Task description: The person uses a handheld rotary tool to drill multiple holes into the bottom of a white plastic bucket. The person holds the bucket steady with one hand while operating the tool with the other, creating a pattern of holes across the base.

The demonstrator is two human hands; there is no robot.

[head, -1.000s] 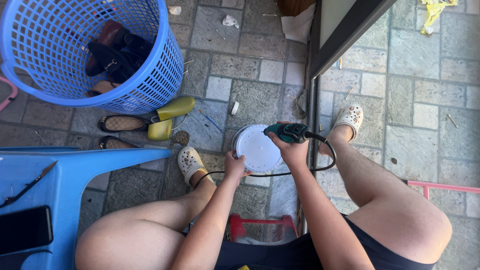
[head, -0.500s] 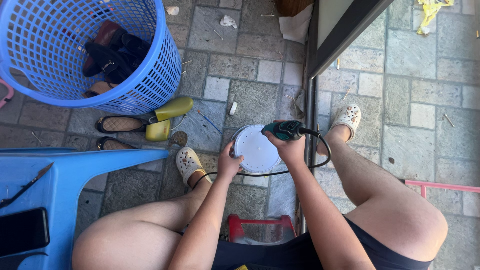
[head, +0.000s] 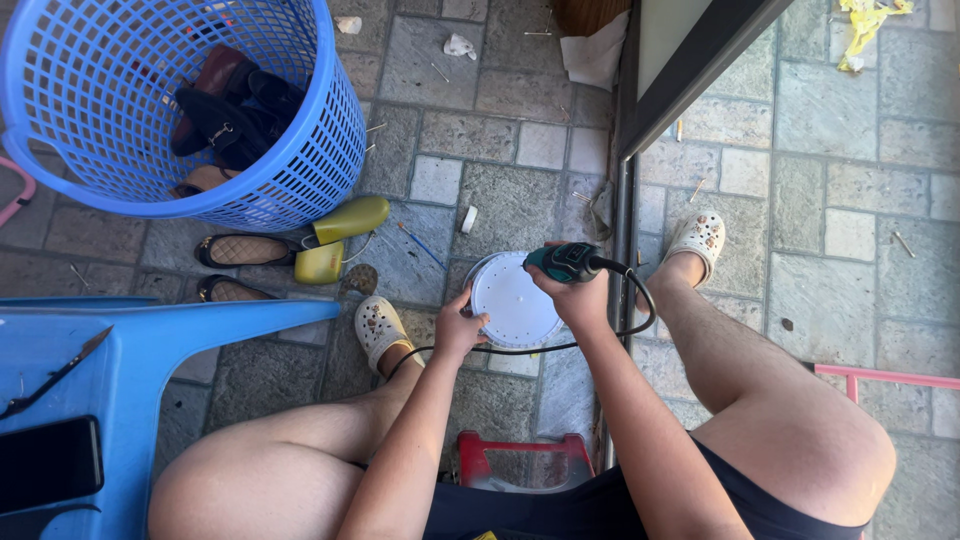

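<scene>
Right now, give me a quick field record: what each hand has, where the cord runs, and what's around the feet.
Left hand: grips the left edge of the white round disc
Right hand: holds the teal corded tool at the disc's right edge
Cord: black, loops under the disc
Left side: blue basket holding shoes, yellow shoes, blue table
Seat: red stool

Bright, sharp daylight throughout, with soft shade on the left paving and mild wide-angle edge stretch.

The big blue plastic basket point(head: 180, 110) sits upper left, shoes inside. The round white disc point(head: 515, 300) lies centre, between both feet.
</scene>
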